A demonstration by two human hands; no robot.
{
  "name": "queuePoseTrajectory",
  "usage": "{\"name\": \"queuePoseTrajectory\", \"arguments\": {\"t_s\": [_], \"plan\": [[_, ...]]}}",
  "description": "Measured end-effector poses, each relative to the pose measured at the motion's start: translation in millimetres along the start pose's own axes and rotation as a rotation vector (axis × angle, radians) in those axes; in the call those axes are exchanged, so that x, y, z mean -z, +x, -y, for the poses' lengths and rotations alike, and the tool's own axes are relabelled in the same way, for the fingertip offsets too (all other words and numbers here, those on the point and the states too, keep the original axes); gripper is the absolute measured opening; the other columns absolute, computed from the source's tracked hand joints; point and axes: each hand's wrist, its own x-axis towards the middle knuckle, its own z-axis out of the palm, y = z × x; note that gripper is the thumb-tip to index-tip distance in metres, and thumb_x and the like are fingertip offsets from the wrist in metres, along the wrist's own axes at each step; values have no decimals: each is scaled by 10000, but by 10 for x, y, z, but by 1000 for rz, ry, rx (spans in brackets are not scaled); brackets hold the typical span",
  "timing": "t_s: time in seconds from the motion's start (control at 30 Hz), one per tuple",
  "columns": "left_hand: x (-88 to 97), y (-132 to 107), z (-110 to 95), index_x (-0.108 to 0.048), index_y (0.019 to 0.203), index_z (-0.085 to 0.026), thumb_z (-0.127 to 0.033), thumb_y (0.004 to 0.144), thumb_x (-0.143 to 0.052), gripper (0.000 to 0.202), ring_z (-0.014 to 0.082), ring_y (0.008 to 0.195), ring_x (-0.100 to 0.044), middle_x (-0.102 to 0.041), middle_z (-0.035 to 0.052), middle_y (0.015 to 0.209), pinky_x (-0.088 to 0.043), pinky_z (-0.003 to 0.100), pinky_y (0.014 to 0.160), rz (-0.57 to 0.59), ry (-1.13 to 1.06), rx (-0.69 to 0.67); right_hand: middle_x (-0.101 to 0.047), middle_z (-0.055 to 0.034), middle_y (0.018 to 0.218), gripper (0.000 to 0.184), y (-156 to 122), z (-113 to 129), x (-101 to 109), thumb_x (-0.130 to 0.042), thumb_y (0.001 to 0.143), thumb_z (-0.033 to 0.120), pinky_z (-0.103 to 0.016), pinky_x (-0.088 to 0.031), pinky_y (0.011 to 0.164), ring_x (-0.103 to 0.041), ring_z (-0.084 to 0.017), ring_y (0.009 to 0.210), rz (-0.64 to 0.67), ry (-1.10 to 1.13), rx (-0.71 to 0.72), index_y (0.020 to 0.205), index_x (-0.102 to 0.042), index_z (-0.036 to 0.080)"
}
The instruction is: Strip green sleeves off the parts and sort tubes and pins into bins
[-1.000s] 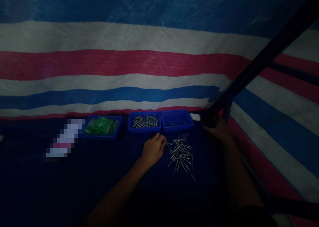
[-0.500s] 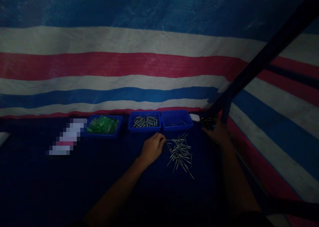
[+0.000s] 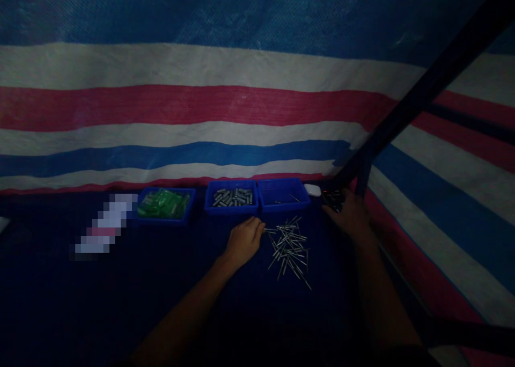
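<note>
My left hand (image 3: 244,239) is closed in a pinch, palm down, at the left edge of a loose pile of thin metal rods (image 3: 290,243). One thin metal rod (image 3: 270,230) shows at its fingertips, pointing right. Farther right, my right hand (image 3: 354,215) lies over a dark object (image 3: 333,199) with small reddish lights. Its thumb stretches out to the left, apart from the fingers, which are partly hidden in the dark. What kind of thing the dark object is I cannot make out.
Behind the pile, one blue bin (image 3: 284,182) contains a few thin rods, another (image 3: 231,210) short metal cylinders. Left of them, a blue bin (image 3: 187,217) holds green plastic packets. A white object (image 3: 313,190) lies by the right bin. A dark frame bar (image 3: 402,115) slants at right before striped sheeting.
The view has shifted slightly, so everything sits a little farther left. Both hands keep nearly the same places; my right hand has moved slightly over the dark object.
</note>
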Motion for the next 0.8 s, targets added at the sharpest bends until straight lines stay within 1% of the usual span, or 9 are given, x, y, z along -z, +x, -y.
{"name": "queuePoseTrajectory", "arguments": {"t_s": [0.07, 0.1, 0.17, 0.2, 0.27, 0.43, 0.63, 0.73, 0.8], "plan": [[11, 1, -7, -493, 696, -193, -283, 910, -327, 286, 129, 663, -560, -581, -5, 704, -392, 240, 631, -20, -28, 12, -565, -148, 1040, 471, -205, 355, 105, -592, 726, 404, -460, -390, 847, -502, -304, 1015, -90, 129, 181, 1108, -502, 144], [16, 2, -9, -479, 679, -192, -287, 914, -314, 302, 126, 641, -550, -568, -6, 677, -386, 238, 618, -43, -42, 25, -584, -120, 963, 365, -317, 544, 141, -561, 765, 364, -423, -415, 825, -528, -269, 952, -85, 236, 314, 1060, -524, 152], [23, 4, -9, -447, 656, -191, -291, 921, -272, 334, 122, 600, -523, -535, -5, 632, -376, 238, 595, -103, -68, 64, -598, -61, 834, 209, -537, 885, 170, -513, 821, 298, -358, -452, 763, -558, -205, 819, 82, 432, 597, 995, -544, 187], [25, 4, -7, -433, 647, -192, -290, 922, -255, 342, 120, 584, -509, -517, -5, 615, -370, 239, 586, -133, -78, 83, -600, -47, 805, 189, -631, 1019, 163, -515, 826, 278, -343, -460, 741, -559, -194, 788, 166, 473, 706, 992, -546, 196], [25, 5, 0, -416, 634, -192, -290, 918, -249, 344, 116, 561, -486, -488, -11, 592, -361, 239, 576, -168, -100, 102, -603, -40, 778, 124, -764, 1188, 118, -473, 852, 217, -330, -463, 721, -556, -183, 762, 221, 516, 826, 945, -554, 197], [18, 2, 15, -415, 612, -186, -316, 911, -278, 354, 105, 535, -465, -467, -23, 571, -342, 232, 557, -154, -162, 78, -599, -56, 812, 150, -785, 1194, 21, -466, 862, 189, -314, -473, 704, -567, -176, 767, 159, 569, 766, 1001, -522, 175], [22, -3, 29, -485, 641, -177, -303, 915, -281, 364, 110, 560, -494, -513, -15, 592, -360, 227, 564, -115, -197, 57, -610, -39, 742, 116, -747, 1142, 47, -439, 876, 187, -305, -455, 664, -563, -169, 698, 185, 474, 802, 842, -550, 195], [27, -1, 20, -536, 704, -173, -302, 927, -267, 373, 122, 618, -535, -553, 1, 645, -402, 232, 610, -108, -200, 48, -607, -36, 715, 143, -734, 1132, 46, -428, 882, 206, -292, -448, 652, -568, -164, 676, 183, 454, 780, 811, -551, 192], [32, 0, 13, -572, 792, -175, -282, 925, -288, 332, 134, 728, -568, -595, 18, 755, -428, 244, 696, -111, -201, 33, -610, -35, 696, 178, -674, 1111, 41, -418, 887, 231, -285, -445, 641, -574, -163, 658, 149, 442, 742, 777, -553, 192]]}}
